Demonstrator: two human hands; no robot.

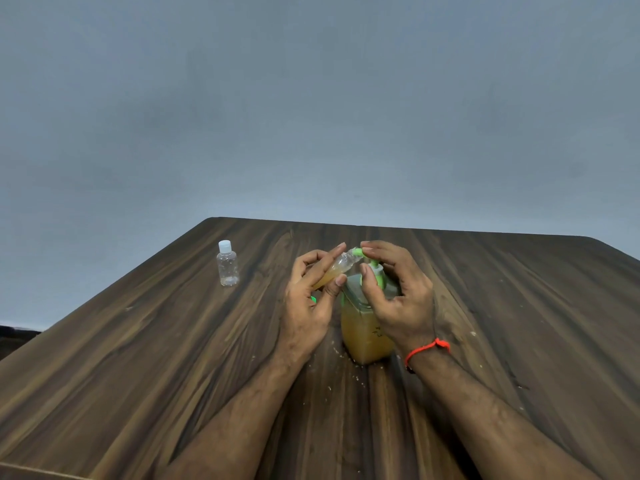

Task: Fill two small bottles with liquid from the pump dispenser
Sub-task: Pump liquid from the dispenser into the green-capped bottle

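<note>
A clear pump dispenser (363, 337) with amber liquid and a green pump head (375, 271) stands mid-table. My left hand (308, 299) grips a small clear bottle (337, 270), tilted, its mouth at the green spout; amber liquid fills its lower part. My right hand (398, 292) is over the pump head, forefinger on top and thumb beside it. A second small clear bottle (228, 264) with a white cap stands upright to the far left, apart from both hands. A bit of green, perhaps a cap (313, 300), shows behind my left hand.
The dark wooden table (138, 358) runs to a far edge before a plain grey wall. Small pale specks lie around the dispenser's base (336, 351). A red thread (427, 348) circles my right wrist.
</note>
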